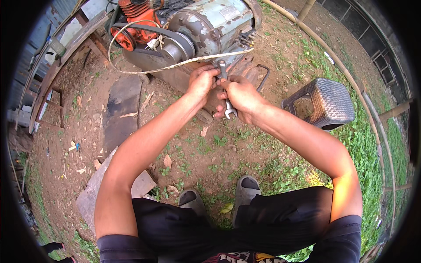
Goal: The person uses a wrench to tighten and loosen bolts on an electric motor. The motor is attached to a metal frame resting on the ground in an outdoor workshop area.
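My right hand [240, 95] is closed around a steel combination wrench [230, 111], ring end up, open end pointing toward me. My left hand [202, 82] is closed beside the wrench's upper part; what its fingertips grip is hidden. Just beyond both hands is a compressor with a weathered grey tank [197, 24], an orange pump [136, 33], a belted metal pulley [173, 52] and a looping pale cable [169, 66]. A wooden base [158, 70] lies under it, partly behind my hands.
A woven-pattern stool [326, 105] is at right, beside bamboo poles [333, 57]. A wooden bench [66, 52] stands at left. Boards [120, 109] lie on the dirt left of my feet [243, 188]. Someone's dark-clad limbs [55, 247] show at bottom left.
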Action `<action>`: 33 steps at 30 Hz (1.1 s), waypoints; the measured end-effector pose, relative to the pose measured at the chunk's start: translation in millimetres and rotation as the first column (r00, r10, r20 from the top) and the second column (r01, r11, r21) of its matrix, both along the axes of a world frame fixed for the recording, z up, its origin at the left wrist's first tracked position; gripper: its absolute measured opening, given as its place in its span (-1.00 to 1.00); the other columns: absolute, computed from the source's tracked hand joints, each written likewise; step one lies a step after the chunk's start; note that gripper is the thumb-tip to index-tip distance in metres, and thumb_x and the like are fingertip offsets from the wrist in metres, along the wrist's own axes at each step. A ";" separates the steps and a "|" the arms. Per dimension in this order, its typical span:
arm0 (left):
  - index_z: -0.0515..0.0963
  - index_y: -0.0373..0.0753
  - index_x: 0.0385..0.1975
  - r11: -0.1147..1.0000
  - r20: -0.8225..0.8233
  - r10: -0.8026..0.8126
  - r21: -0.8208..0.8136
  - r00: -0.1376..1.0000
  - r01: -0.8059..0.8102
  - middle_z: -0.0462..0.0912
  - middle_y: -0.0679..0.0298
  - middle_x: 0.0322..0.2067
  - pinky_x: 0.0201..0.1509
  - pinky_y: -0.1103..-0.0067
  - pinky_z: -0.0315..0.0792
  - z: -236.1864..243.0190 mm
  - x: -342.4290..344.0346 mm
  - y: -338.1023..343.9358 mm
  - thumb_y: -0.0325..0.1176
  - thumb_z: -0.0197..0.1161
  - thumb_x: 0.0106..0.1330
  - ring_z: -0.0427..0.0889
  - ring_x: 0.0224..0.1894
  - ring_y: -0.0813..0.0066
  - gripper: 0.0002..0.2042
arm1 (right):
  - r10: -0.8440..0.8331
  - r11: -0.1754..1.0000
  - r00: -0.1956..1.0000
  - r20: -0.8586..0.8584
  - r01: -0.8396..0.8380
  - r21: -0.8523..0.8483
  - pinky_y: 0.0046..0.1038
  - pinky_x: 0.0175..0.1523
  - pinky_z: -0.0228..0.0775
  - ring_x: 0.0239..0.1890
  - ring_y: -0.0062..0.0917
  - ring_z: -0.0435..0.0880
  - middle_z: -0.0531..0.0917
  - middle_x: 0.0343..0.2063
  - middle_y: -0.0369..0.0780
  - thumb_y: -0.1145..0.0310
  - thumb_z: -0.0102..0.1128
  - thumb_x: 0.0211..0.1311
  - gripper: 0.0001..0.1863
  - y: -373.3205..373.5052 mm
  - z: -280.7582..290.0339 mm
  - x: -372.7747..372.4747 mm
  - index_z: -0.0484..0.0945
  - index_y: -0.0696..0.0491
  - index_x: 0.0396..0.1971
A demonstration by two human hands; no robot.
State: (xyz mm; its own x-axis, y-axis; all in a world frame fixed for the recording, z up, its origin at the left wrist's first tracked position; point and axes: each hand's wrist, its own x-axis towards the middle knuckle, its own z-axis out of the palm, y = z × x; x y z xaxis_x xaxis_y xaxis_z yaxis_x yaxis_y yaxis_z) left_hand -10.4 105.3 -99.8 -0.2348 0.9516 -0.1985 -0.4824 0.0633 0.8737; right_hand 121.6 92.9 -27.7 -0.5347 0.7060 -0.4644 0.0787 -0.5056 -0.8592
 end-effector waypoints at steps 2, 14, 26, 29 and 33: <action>0.46 -0.40 -0.23 1.000 0.007 0.002 0.016 1.000 -0.002 0.58 0.21 -0.43 -0.41 0.68 0.41 0.3 0.9 -0.2 -0.50 0.10 0.21 0.52 -0.50 0.59 -0.83 | -0.016 0.998 0.999 0.050 0.013 0.062 -0.38 -0.61 0.43 -0.72 -0.56 0.38 0.32 -0.57 -0.31 0.29 -0.14 0.40 -0.77 -4.2 -4.7 2.3 0.31 0.14 -0.13; 0.46 -0.41 -0.27 0.997 0.012 0.068 0.035 0.998 -0.068 0.45 0.38 -0.63 -0.67 0.70 0.11 -15.3 -2.0 9.2 -0.52 0.17 0.16 0.24 -0.73 0.74 -0.84 | 0.328 0.830 0.832 0.447 -0.480 0.284 -0.62 -0.72 -0.08 -0.80 -0.77 0.11 0.28 -0.68 -0.44 0.20 -0.03 0.39 -0.68 57.2 14.5 57.1 0.47 0.09 -0.02; 0.43 -0.44 -0.26 0.996 0.039 0.076 0.051 0.996 -0.078 0.42 0.37 -0.63 -0.66 0.69 0.10 -6.7 0.9 3.7 -0.54 0.15 0.16 0.22 -0.74 0.72 -0.83 | 0.088 -0.113 0.691 0.717 -0.708 0.697 -0.31 -0.54 0.25 -0.67 -0.36 0.47 0.45 -0.79 -0.18 0.03 0.24 0.17 -0.63 144.3 14.0 70.7 0.62 0.08 -0.49; 0.43 -0.38 -0.29 0.996 0.050 0.084 0.035 0.995 -0.086 0.43 0.38 -0.58 -0.65 0.69 0.06 -5.4 2.9 4.1 -0.59 0.12 0.17 0.16 -0.76 0.73 -0.88 | -0.107 -0.438 0.778 0.619 -0.596 0.673 -0.29 -0.49 0.32 -0.60 -0.22 0.54 0.52 -0.74 -0.14 -0.02 0.24 0.12 -0.60 156.5 0.5 73.3 0.57 0.06 -0.54; 0.45 -0.39 -0.32 0.994 0.050 0.103 0.036 0.993 -0.105 0.41 0.39 -0.61 -0.65 0.70 0.06 -4.8 5.4 4.0 -0.57 0.12 0.17 0.17 -0.74 0.73 -0.90 | -0.218 -0.683 0.841 0.494 -0.493 0.539 -0.35 -0.40 0.35 -0.61 -0.25 0.54 0.54 -0.73 -0.18 -0.12 0.22 0.04 -0.53 186.7 -13.7 68.9 0.51 0.05 -0.57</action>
State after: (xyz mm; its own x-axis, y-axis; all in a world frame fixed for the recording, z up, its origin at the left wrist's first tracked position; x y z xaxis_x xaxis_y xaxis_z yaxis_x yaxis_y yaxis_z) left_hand -4.9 109.3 -104.6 -0.3241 0.9295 -0.1758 -0.5263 -0.0227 0.8500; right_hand 190.5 279.6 -41.3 -0.9005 -0.0414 0.4329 0.1266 0.9274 0.3521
